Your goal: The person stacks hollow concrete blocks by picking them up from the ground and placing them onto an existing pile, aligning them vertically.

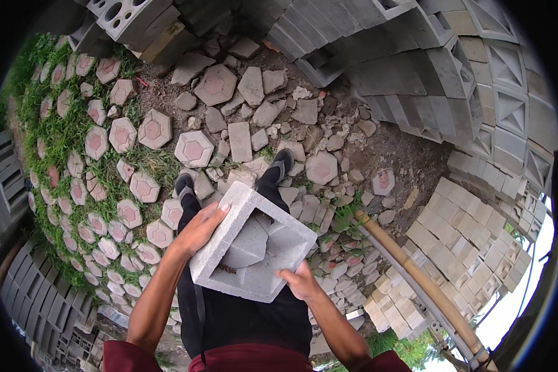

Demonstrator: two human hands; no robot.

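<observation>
Between my two hands I hold a grey concrete ventilation block point(281, 218), square-framed with slanted faces and openings inside, tilted in front of my legs. My left hand point(203, 228) grips its left side, the thumb lying along the outer wall near the upper corner. At the lower right, my right hand point(299, 281) is closed on the frame's edge, its thumb resting on the inner side. The fingers under the block are hidden on both sides.
Broken paving pieces point(240, 141) and hexagonal pavers point(194, 149) lie unevenly around my feet, with grass point(56, 248) at left. Stacked grey blocks point(409, 93) rise at the upper right. A bamboo pole point(415, 273) slants beside a pale block stack point(459, 235) on the right.
</observation>
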